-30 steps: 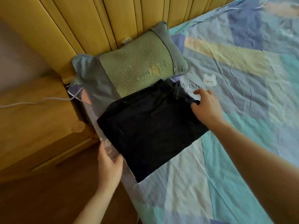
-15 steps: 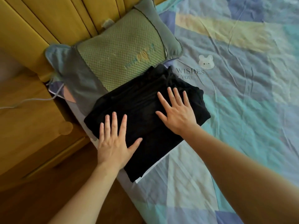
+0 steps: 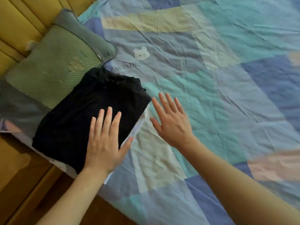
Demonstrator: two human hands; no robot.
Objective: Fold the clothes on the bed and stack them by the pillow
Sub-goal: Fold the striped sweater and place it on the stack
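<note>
A folded black garment (image 3: 84, 114) lies on the bed beside the green and grey pillow (image 3: 53, 67), its far edge against the pillow. My left hand (image 3: 103, 143) lies flat on the garment's near right part, fingers straight and spread. Just right of the garment, my right hand (image 3: 172, 122) is over the bedsheet (image 3: 211, 95) with straight fingers; it holds nothing and is clear of the cloth.
The patchwork sheet in blue, teal and yellow spreads to the right, with a small bear print (image 3: 141, 53). A yellow padded headboard (image 3: 24, 18) stands behind the pillow. A wooden nightstand (image 3: 17, 168) sits at the bed's left edge.
My right hand has slid off the black garment to the right onto the sheet. My left hand has moved rightwards across the garment. The view has shifted right.
</note>
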